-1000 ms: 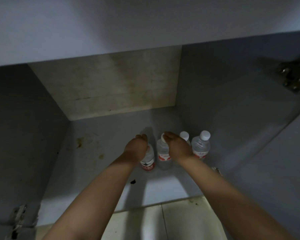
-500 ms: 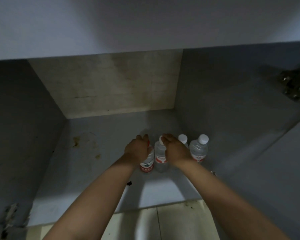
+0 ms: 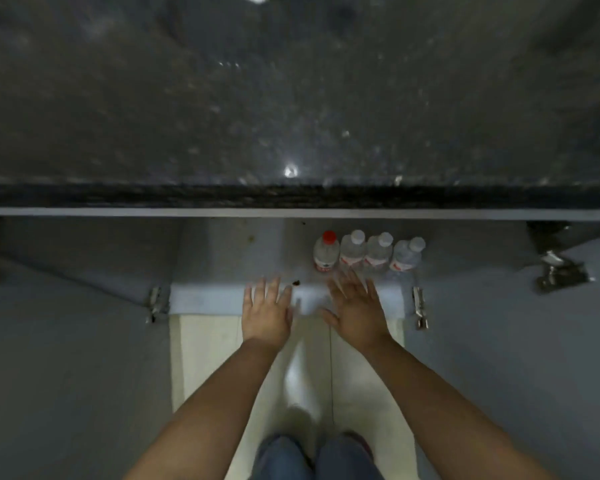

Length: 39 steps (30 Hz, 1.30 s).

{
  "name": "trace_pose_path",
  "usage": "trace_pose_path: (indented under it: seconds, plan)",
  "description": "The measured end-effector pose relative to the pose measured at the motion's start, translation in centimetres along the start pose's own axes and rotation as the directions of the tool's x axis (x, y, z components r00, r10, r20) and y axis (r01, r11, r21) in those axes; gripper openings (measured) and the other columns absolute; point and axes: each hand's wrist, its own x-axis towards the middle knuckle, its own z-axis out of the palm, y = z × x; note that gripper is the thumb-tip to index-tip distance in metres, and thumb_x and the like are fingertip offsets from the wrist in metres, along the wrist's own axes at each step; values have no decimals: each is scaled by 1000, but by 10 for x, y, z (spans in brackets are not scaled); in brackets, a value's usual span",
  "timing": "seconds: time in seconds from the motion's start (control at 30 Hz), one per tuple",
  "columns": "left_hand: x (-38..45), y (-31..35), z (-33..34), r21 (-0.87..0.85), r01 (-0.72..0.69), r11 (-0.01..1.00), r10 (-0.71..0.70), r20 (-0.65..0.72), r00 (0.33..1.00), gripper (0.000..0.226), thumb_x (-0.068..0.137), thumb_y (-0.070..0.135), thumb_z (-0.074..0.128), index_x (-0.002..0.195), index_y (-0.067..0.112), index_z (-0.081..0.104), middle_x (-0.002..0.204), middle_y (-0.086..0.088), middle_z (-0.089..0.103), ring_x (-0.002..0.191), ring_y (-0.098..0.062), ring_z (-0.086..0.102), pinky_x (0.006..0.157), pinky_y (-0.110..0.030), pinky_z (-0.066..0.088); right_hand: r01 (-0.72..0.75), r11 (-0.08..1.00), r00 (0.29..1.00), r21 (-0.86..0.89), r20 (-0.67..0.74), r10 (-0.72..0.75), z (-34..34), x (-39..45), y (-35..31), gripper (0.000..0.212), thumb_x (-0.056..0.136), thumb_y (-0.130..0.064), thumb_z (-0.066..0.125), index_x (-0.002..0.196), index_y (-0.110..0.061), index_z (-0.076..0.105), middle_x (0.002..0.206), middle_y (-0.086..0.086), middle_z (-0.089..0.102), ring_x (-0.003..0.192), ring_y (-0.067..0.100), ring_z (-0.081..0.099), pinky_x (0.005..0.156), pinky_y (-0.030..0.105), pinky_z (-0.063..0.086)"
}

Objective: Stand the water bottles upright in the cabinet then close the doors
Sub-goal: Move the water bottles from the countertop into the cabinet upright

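Four water bottles stand upright in a row inside the cabinet. Your left hand and right hand hover before the cabinet's front edge, fingers spread, grasping nothing. Both doors hang open.

From my remote seat I see two bare forearms running up from the bottom corners, with no sleeve on either along the whole stretch in view; the left hand and the right hand are both bare too, with no glove, ring or watch visible on fingers or wrists; low in the frame I make out two knees in blue denim trousers, the cloth a faded mid blue with soft folds; a dark reddish patch sits just beside the right knee, too blurred for me to identify.
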Motion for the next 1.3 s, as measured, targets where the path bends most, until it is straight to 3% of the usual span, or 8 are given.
trace_pose_path:
  seconds: [0.2,0.5,0.6,0.67,0.77,1.0,1.1,1.3]
  plan:
    - [-130,-7,-89,-14,144,989,-143,67,987,50,101,36,24,149,25,14,161,0,0,149,-23,-4,122,-41,-1,62,992,997,114,47,-68,-98,-84,-44,91,96,-49,-7,94,-15,77,98,8,78,92,27,74,73,52,57]
    - [-253,-22,-217,-98,160,982,-174,-163,971,53,99,36,34,148,25,19,160,-1,8,149,-25,-1,122,-40,1,151,982,979,113,-154,-133,-226,-157,-105,71,97,-47,15,94,-12,76,97,8,78,90,25,75,71,46,59]
    - [-270,-28,-248,-87,129,988,-149,-298,943,53,92,32,52,141,20,39,154,-8,30,145,-34,20,119,-47,17,150,983,973,110,-195,-127,-264,-163,-118,55,75,-44,37,93,-10,77,98,10,77,91,26,74,71,46,59]
    - [-271,-32,-268,15,106,994,-90,-419,903,49,75,31,72,121,17,64,133,-12,59,125,-40,52,99,-54,44,108,988,966,109,-247,-78,-289,-162,-117,55,73,-42,39,92,-7,76,97,13,77,90,29,74,70,48,58]
    - [-265,-33,-294,81,114,990,-64,-461,885,44,63,32,72,103,15,73,116,-13,70,107,-42,64,80,-55,54,43,994,949,99,-315,-9,-318,-154,-102,54,74,-41,39,92,-6,76,97,15,77,89,31,74,70,49,58]
    - [-198,-19,-346,-18,89,996,-87,-467,880,53,97,40,38,146,25,27,160,1,7,149,-27,-1,121,-42,9,-87,992,896,93,-429,119,-367,-93,-30,45,72,-38,58,92,-2,75,96,19,76,90,36,73,70,53,57]
    - [-154,-15,-371,-26,103,994,-104,-449,887,53,98,41,33,147,26,21,161,3,2,149,-24,-5,122,-40,8,-67,987,878,148,-460,129,-383,-44,-9,41,69,-27,78,98,2,73,103,23,73,98,40,69,78,58,55]
    - [-73,-25,-396,-88,180,980,-200,-391,898,51,100,37,32,148,23,20,160,1,10,149,-21,2,121,-33,14,-16,949,908,314,-394,146,-391,49,3,53,90,-31,58,135,-6,48,145,15,45,138,30,37,114,44,28]
